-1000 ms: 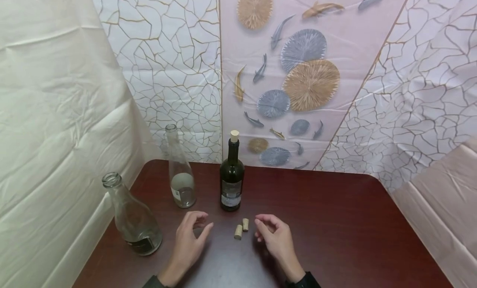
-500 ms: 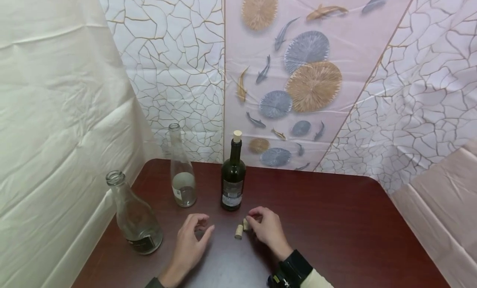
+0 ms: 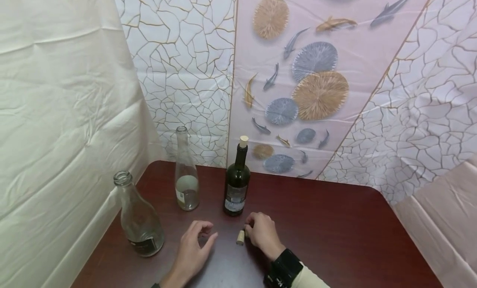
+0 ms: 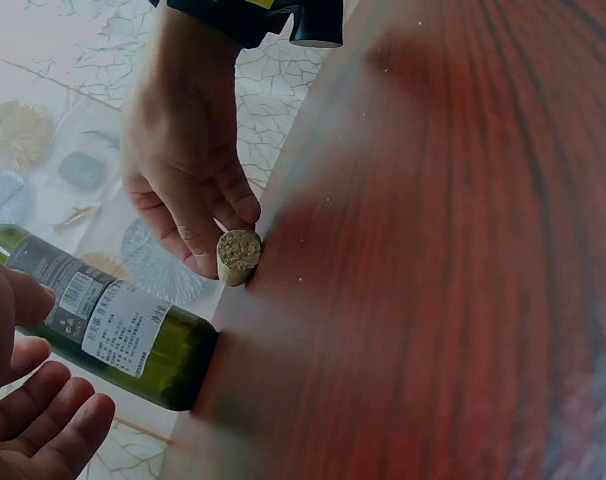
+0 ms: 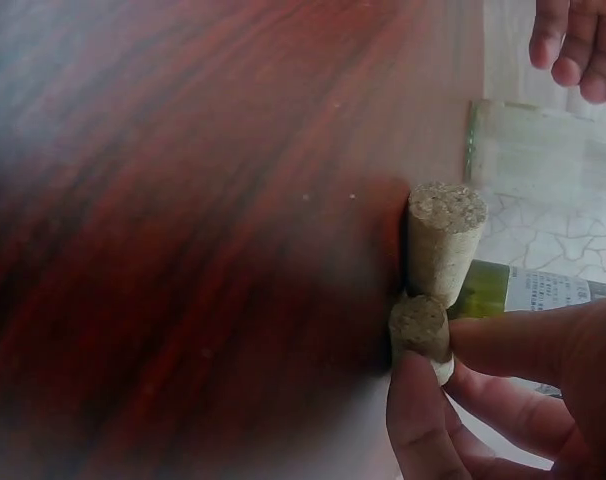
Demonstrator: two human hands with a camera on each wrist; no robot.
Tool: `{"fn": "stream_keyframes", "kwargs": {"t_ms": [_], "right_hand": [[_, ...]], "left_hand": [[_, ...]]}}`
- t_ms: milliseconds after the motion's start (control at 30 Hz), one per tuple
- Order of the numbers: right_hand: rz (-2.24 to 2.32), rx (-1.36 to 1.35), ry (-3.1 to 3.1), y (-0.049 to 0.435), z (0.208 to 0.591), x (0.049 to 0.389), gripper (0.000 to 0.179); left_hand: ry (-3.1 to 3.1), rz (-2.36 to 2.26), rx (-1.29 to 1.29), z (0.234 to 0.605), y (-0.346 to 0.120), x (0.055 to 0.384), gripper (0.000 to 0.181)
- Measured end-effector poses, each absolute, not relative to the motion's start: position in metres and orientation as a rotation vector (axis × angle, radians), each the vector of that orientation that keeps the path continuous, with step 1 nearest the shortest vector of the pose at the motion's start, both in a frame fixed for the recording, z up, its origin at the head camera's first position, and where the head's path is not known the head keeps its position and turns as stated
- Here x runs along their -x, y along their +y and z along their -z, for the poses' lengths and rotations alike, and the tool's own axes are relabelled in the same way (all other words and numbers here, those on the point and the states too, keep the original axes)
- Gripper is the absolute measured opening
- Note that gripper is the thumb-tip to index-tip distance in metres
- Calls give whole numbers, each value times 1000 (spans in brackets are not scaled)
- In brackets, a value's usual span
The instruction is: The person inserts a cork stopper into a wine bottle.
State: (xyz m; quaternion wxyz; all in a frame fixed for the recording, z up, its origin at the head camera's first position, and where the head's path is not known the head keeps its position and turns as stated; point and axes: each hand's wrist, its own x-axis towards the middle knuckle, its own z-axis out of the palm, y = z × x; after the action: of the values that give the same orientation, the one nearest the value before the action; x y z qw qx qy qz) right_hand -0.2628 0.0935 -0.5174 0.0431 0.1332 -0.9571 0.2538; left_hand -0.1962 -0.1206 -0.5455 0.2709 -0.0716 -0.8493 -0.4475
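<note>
Head view shows the right hand [image 3: 262,232] at lower centre of the frame, its fingers grasping a small tan cork cylinder [image 5: 420,325] that they mostly hide there; the right wrist view shows the pinch plainly, with fingers on opposite sides of the cork. Just beside it, a second, tapered tan cork [image 3: 240,238] stands on the dark red-brown wood-grain bench [image 3: 328,238]; whether the two corks touch, I cannot tell. The left hand [image 3: 193,248], left of the corks, holds nothing, its fingers loosely curved and released. For a tidy pick, a grip squared low on the cork's sides and a straight upward lift would probably serve best, since any sideways drag could tip the neighbour. Care also seems due toward the upper centre, where a dark green glass bottle [image 3: 235,190] with a pale cork stopper [image 3: 244,141] stands near the right fingers. A slender clear glass bottle [image 3: 187,182] stands farther left, and a wide-bodied clear glass bottle [image 3: 139,222] at lower left is close to the bench's slanting left edge, so that side looks tight. Broader room for moving stretches across the lower right, while the far edge runs behind the bottles.
</note>
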Motion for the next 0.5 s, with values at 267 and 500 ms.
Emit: {"fn": "stream_keyframes", "kwargs": {"t_ms": [267, 500], "right_hand": [[-796, -416, -2955, 95, 518, 264, 5], [-770, -416, -2914, 97, 514, 265, 4]], "left_hand": [[-2295, 1215, 190, 545, -120, 194, 25], [-2283, 1259, 201, 543, -120, 195, 25]]}}
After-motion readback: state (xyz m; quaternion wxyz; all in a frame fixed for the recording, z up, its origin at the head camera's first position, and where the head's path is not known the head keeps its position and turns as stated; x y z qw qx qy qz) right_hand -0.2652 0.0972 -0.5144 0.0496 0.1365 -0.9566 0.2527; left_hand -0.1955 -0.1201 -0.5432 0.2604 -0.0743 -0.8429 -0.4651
